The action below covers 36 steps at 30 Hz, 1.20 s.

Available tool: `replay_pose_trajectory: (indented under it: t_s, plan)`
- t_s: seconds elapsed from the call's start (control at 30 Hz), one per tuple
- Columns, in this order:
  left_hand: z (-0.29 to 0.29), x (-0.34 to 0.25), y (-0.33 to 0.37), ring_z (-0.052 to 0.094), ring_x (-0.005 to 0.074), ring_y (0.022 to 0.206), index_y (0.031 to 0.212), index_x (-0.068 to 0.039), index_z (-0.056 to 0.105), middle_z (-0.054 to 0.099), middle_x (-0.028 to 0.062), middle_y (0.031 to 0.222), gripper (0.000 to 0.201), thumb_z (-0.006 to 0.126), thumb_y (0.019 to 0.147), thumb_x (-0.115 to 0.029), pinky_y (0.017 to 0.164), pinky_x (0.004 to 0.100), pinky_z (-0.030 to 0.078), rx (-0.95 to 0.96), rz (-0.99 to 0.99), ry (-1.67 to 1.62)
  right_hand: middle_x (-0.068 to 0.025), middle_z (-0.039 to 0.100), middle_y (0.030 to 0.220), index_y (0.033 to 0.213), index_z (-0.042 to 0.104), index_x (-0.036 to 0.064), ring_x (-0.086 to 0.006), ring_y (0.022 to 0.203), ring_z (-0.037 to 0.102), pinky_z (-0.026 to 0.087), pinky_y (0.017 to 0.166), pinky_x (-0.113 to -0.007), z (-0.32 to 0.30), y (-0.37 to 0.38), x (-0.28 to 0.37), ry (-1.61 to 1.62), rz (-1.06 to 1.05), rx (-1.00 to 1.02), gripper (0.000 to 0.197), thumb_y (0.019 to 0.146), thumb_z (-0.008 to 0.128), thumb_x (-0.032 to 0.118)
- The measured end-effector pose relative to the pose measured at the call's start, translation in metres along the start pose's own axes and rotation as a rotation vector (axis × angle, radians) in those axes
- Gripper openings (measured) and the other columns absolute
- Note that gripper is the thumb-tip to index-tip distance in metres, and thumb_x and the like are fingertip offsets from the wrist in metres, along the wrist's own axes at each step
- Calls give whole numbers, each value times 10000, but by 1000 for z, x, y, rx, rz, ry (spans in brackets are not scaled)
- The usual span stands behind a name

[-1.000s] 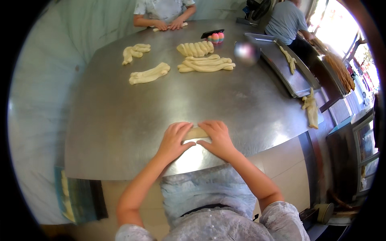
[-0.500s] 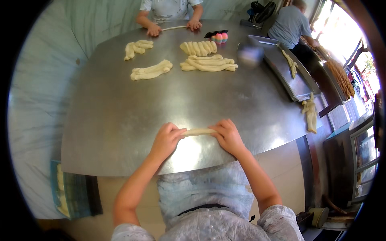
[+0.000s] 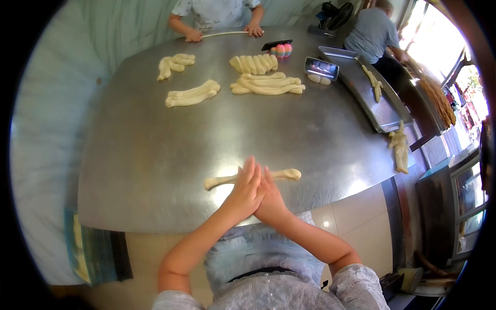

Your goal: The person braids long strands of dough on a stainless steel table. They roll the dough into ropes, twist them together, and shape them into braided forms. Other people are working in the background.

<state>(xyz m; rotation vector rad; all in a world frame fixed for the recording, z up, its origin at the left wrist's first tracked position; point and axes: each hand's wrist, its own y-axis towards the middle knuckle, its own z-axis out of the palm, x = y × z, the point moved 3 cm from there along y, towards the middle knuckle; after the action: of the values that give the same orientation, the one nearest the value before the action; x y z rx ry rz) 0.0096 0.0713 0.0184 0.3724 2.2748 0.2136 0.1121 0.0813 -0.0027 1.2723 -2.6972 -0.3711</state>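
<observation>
A strip of pale dough [image 3: 288,174] lies crosswise on the steel table near its front edge, thicker at both ends. My left hand [image 3: 245,192] and my right hand [image 3: 269,200] come together over its middle, side by side, with fingers stretched flat and pointing away from me. They hide the middle of the strip. Neither hand grips anything. Farther back lie a pair of dough strips [image 3: 194,93], a bent dough piece [image 3: 175,64], a long pile of strips [image 3: 268,84] and a row of short dough pieces [image 3: 254,64].
Across the table a co-worker's hands [image 3: 194,35] touch a thin dough rope [image 3: 225,34]. Two phones stand propped, a dark one [image 3: 277,44] and a lit one [image 3: 321,68]. A metal tray [image 3: 383,122] holds a twisted dough piece. A crumpled pale bag [image 3: 400,150] lies at the right edge.
My hands have let go of the dough strip's ends and come together over its middle, fingers now flat. The strip shows longer. The co-worker's rope has lengthened too.
</observation>
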Motion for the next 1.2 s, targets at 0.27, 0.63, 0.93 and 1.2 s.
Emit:
replay_pose_trajectory:
  t_s: [0.27,0.63,0.93,1.2]
  plan:
    - [-7,64,96,243,473,1490,1482,73,390,288,325,1582,620,362,1064,-385,1213,584,190,-26,24,262,-228,431,1535,1506,419,24,-383,1460,352,177,1185,-649,27,81,-60,18,275,-77,617,966,510,309]
    - [15,9,18,232,551,1461,1470,144,342,252,375,1567,688,406,1047,-396,1191,632,186,-31,-204,616,-215,416,1553,1463,456,-48,-354,1490,311,175,1205,-632,3,13,-24,-47,324,54,610,963,462,300]
    - [-14,29,23,329,445,1456,1501,62,371,327,241,1595,737,565,968,-409,1206,524,266,203,153,547,-76,386,1598,1519,451,146,-355,1458,351,257,1170,-631,-4,7,-58,5,107,14,581,985,525,364]
    - [3,11,-9,236,501,1479,1456,164,351,295,354,1557,820,654,924,-382,1204,618,192,-40,-130,675,-123,380,1590,1473,497,51,-402,1453,337,191,1160,-702,-6,-10,-41,-163,431,21,597,990,518,402]
